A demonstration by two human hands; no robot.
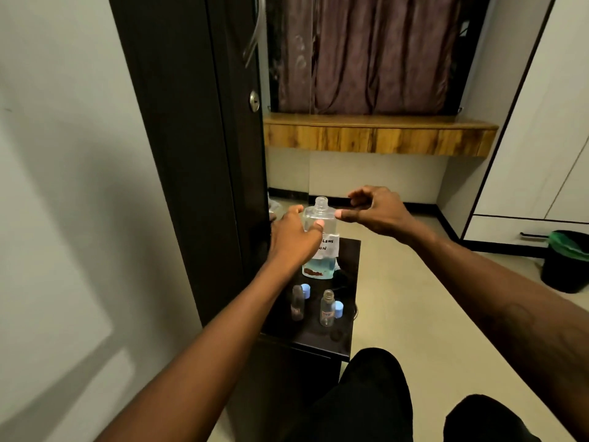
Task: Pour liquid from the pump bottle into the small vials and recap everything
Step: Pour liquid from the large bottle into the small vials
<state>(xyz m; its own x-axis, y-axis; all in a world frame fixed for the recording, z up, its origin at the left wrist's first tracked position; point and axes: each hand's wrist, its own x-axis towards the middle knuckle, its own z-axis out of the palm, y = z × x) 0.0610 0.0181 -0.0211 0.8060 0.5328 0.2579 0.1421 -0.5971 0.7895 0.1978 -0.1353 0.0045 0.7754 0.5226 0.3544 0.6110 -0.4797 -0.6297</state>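
A clear bottle (319, 218) holding some blue liquid stands on a small black table (345, 346). Its threaded neck is bare and a white handwritten label is on its front. My left hand (294, 240) grips the bottle's body from the left. My right hand (374, 212) hovers just right of the neck with its fingers curled, its thumb pointing at the bottle, and nothing visible in it. Two small vials (298, 303) (327, 308) stand uncapped nearer to me, each with a light blue cap (306, 290) (338, 309) beside it. A black object (344, 277), possibly the pump head, lies behind the bottle.
A dark door (197, 154) stands close on the table's left. A black bin with a green liner (565, 263) sits on the floor at right, by a white wardrobe (541, 138). A wooden shelf (376, 138) runs along the far wall. My knees (376, 397) are below the table.
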